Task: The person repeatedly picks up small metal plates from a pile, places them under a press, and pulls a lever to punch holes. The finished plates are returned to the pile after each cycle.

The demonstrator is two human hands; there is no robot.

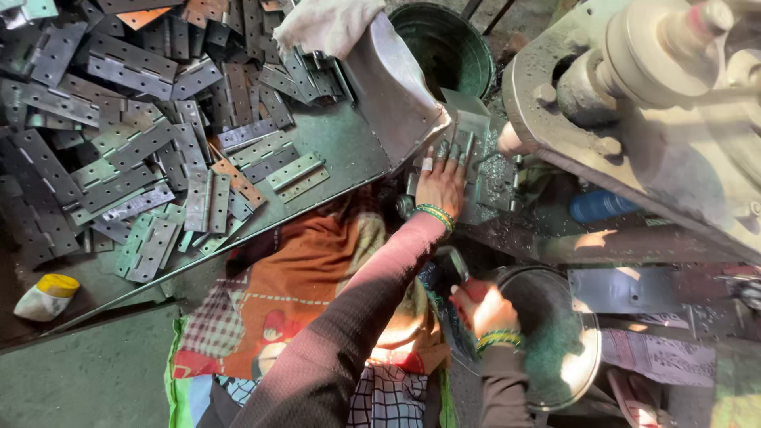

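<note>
Your left hand [441, 184] lies flat, fingers spread narrow and pointing up, pressing a single metal plate [473, 135] onto the machine bed [495, 202]; one fingertip carries a white wrap; green bangles [435, 215] sit on that wrist. Your right hand [485, 309] is lower, curled around something red, though whether it grips tight you cannot tell from here; it wears a second set of green bangles [499, 339] and sits at the rim of a round metal basin [555, 341], one of two; the other is a green bucket [444, 43] at the top, just beyond the plate.

Left of your left hand a steel tray [341, 150] slopes down, its bent end wall rising just beside the plate; on it lies a heap of hinges [135, 127], far too many and too overlapped to count, most in the upper left, with two lying apart near the tray's lower edge by your hand. One white cloth [329, 24] rests on the top of the heap; one yellow-and-white lump [46, 296] lies alone at the tray's lower left corner.

To the right stands one heavy machine [658, 95], pale and dusty; under it one blue cylinder [600, 205]; one flat grey sheet [626, 289] lies near the basin. Patterned orange cloth [285, 293] covers your lap.
</note>
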